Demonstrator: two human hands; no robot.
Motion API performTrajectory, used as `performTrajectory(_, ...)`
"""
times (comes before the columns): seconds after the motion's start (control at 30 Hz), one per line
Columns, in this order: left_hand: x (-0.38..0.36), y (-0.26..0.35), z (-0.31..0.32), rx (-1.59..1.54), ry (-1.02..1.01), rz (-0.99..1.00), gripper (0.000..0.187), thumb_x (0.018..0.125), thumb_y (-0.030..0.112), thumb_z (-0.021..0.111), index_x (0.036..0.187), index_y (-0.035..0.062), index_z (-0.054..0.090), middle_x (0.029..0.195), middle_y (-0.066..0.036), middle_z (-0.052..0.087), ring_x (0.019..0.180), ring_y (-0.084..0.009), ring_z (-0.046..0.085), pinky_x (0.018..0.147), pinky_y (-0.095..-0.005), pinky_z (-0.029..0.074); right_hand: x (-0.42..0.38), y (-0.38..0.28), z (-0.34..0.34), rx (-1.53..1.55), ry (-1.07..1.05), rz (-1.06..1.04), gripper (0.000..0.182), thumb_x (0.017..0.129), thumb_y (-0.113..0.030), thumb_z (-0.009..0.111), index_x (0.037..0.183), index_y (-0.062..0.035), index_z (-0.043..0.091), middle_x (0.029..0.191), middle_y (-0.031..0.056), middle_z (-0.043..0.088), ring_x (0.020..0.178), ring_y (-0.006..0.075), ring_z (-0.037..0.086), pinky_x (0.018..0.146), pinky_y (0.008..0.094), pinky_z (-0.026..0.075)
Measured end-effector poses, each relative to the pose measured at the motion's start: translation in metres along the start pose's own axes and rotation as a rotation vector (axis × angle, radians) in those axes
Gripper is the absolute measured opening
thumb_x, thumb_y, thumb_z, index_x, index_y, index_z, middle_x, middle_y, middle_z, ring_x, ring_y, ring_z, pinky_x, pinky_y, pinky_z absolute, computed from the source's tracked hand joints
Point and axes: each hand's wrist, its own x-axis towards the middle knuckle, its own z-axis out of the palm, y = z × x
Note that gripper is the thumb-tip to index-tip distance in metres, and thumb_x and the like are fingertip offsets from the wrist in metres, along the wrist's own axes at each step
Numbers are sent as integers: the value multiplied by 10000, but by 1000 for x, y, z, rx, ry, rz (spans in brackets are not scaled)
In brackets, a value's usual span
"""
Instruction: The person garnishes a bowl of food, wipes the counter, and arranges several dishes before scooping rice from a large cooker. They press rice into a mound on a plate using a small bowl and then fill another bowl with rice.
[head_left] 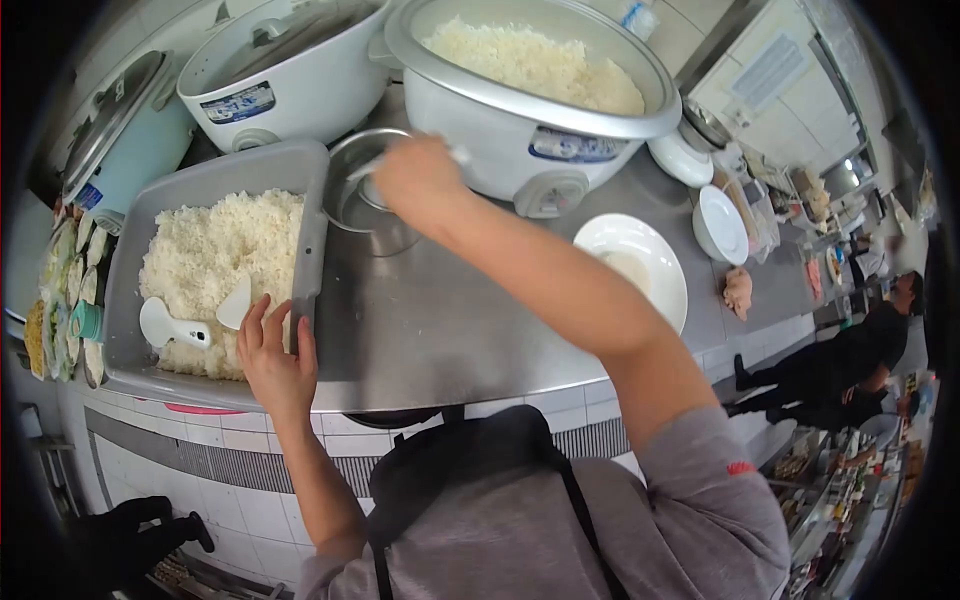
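Observation:
My right hand (pixel 415 180) is closed over a round metal pot (pixel 345 205), gripping something pale that pokes out past the fist; I cannot tell what it is. Inside the pot, a smaller shiny metal piece shows below the hand. At the front right of a grey tub (pixel 316 220), my left hand (pixel 277 355) has its fingers spread, fingertips right by a white rice paddle (pixel 235 305). Part of that paddle is hidden by the hand. Cooked rice (pixel 225 240) fills much of the tub, and a second white paddle (pixel 172 325) lies on it.
A large cooker (pixel 460 130) of rice stands open behind the pot. Two lidded cookers (pixel 290 95) (pixel 135 140) are to its left. On the metal counter (pixel 440 330) sit a white plate (pixel 672 285) and white bowl (pixel 720 225). People (pixel 850 350) stand at far right.

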Motion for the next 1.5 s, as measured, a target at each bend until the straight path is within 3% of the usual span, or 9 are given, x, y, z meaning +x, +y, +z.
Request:
performTrajectory(0.13, -4, -8, 7, 29, 64, 43, 225, 790, 178, 586, 968, 42, 601, 1110, -131, 526, 1037, -319, 480, 866, -406, 370, 24, -8, 24, -200, 257, -92, 215, 718, -169, 544, 859, -43, 646, 910, 122, 601, 907, 251, 532, 807, 441, 378)
performTrajectory(0.27, -4, -9, 5, 33, 57, 46, 227, 812, 175, 566, 996, 43, 590, 1132, -133, 515, 1015, -327, 492, 836, -401, 396, -62, -19, 28, 492, 681, -150, 296, 687, -178, 585, 970, -93, 608, 899, 92, 583, 888, 247, 529, 797, 402, 378)
performTrajectory(0.5, -4, 7, 7, -71, 211, 141, 210, 826, 85, 539, 1017, 7, 579, 1146, -136, 506, 1037, -276, 499, 845, -381, 408, -336, 206, 74, 226, 1055, 689, 169, 699, -12, 605, 861, -57, 597, 848, 101, 596, 834, 274, 552, 731, 347, 416)
performTrajectory(0.63, 0, 73, 32, -339, 33, 311, 199, 794, 31, 540, 985, 6, 588, 1043, -137, 567, 973, -268, 537, 835, -353, 414, -479, 338, 160, 53, 547, 1544, 356, 799, -317, 536, 1019, -44, 599, 988, 154, 590, 1019, 306, 502, 862, 370, 378)
performTrajectory(0.83, -11, 207, 116, -807, -438, 310, 208, 768, 59, 581, 970, 15, 592, 974, -120, 596, 882, -209, 568, 777, -291, 429, -515, 379, 203, 444, 3, 2073, 636, 776, -552, 413, 1170, -64, 518, 1136, 173, 538, 1150, 298, 416, 962, 407, 294)
performTrajectory(0.97, 0, 250, 184, -1044, -596, -17, 261, 796, 107, 597, 1034, 3, 573, 978, -93, 591, 865, -113, 551, 730, -234, 438, -500, 353, 250, 178, -101, 1782, 566, 781, -450, 497, 1177, -45, 492, 1114, 165, 550, 1085, 298, 475, 921, 386, 347)
performTrajectory(1.03, 10, 264, 220, -1014, -566, -11, 290, 797, 148, 600, 1047, 3, 571, 966, -101, 599, 856, -131, 558, 739, -238, 435, -489, 317, 255, 712, 760, 1291, 465, 764, -298, 578, 1150, -52, 496, 986, 158, 591, 975, 297, 540, 851, 357, 410)
performTrajectory(1.27, 32, 304, 263, -272, -847, 232, 481, 850, 423, 446, 961, -22, 592, 917, -178, 611, 846, -269, 586, 742, -354, 426, -449, 281, 157, 689, 555, 848, 321, 691, -125, 591, 1008, -80, 564, 894, 116, 619, 819, 284, 565, 770, 338, 450)
performTrajectory(1.5, 12, 287, 285, -817, -833, 5, 435, 850, 380, 480, 810, -33, 610, 742, -182, 600, 715, -284, 584, 683, -357, 428, -308, 260, 134, 220, 89, 4, 213, 747, -184, 561, 957, -207, 589, 921, -20, 552, 884, 185, 494, 723, 369, 420)
